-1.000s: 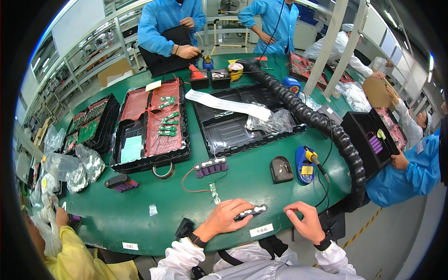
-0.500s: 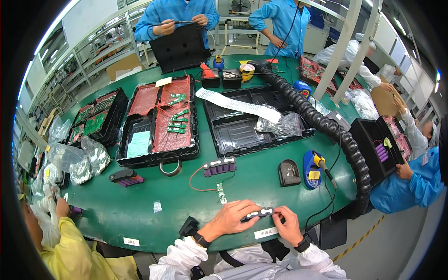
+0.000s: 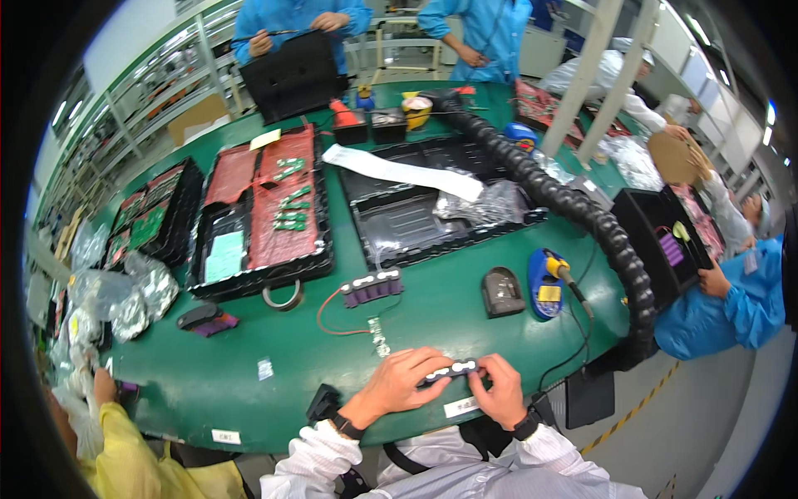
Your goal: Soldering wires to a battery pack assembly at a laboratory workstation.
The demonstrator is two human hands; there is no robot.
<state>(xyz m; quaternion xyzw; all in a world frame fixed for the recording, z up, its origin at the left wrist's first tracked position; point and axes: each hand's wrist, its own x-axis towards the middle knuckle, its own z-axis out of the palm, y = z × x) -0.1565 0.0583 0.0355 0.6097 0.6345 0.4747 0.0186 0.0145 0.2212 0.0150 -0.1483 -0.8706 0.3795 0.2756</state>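
Near the table's front edge, a small battery pack (image 3: 451, 372) with a dark holder and bright metal strips on top is between my hands. My left hand (image 3: 405, 382) grips its left end, fingers curled over it. My right hand (image 3: 500, 392) pinches the right end; the fingers partly hide that end. Just beyond lies a second battery pack (image 3: 371, 289) with purple cells, a red wire looping from it to a small green circuit board (image 3: 379, 337). Farther left, another purple battery pack (image 3: 208, 320) rests on the green table (image 3: 316, 378).
A soldering iron in a blue stand (image 3: 546, 287) and a dark open case (image 3: 502, 293) sit to the right. A black corrugated hose (image 3: 573, 208) arches behind them. Black trays (image 3: 328, 264) with boards and a tape roll (image 3: 283, 297) lie left. Co-workers surround the table.
The whole view has shifted, so the table's things appear farther left and slightly higher. Both hands keep hold of the battery pack, with little visible movement of their own.
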